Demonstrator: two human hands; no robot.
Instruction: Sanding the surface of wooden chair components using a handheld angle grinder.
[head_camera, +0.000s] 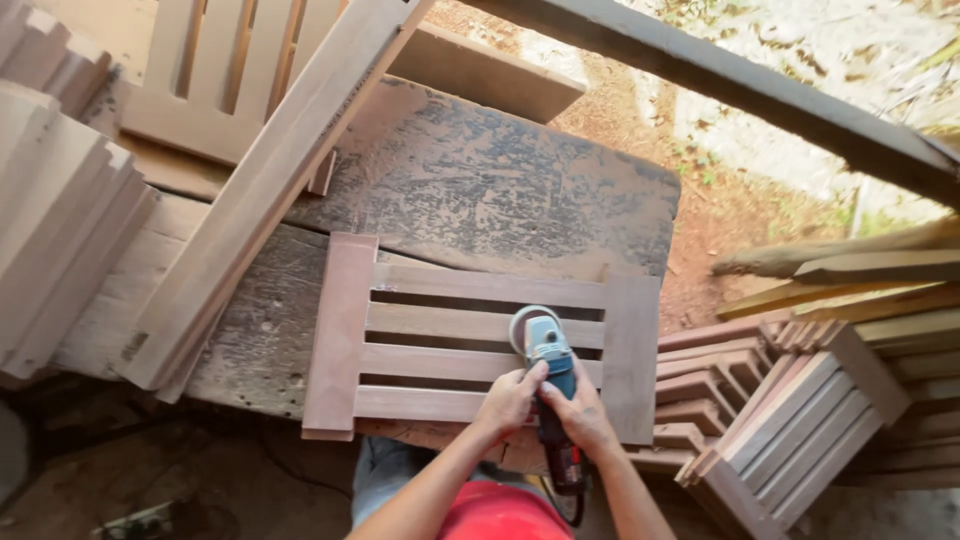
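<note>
1. Hands first: my left hand (508, 398) and my right hand (582, 415) are both closed around the angle grinder (548, 372), left hand near the pale metal head, right hand on the darker body just behind it.
2. The grinder lies over the slatted wooden panel (480, 340), with its round disc touching the slats near the panel's right side. The panel lies flat on the counter (480, 180), close to the edge nearest to me.
3. I judge the grinder as rather heavy and stiff, a hard tool of metal and plastic. The body is the good place to hold it, with fingers kept away from the disc. Its red rear end and cable hang towards my body.
4. The panel looks rigid and not fragile: reddish-brown wood, two upright side pieces and four horizontal slats with narrow gaps between. The surface seems smooth and matt.
5. The counter is an old grey board, scratched and dusty.
6. A long plank (265, 190) leans diagonally across the counter at the left.
7. More slatted panels (790, 420) are stacked at my right, and pale stepped wood pieces (60, 200) at the far left.
</note>
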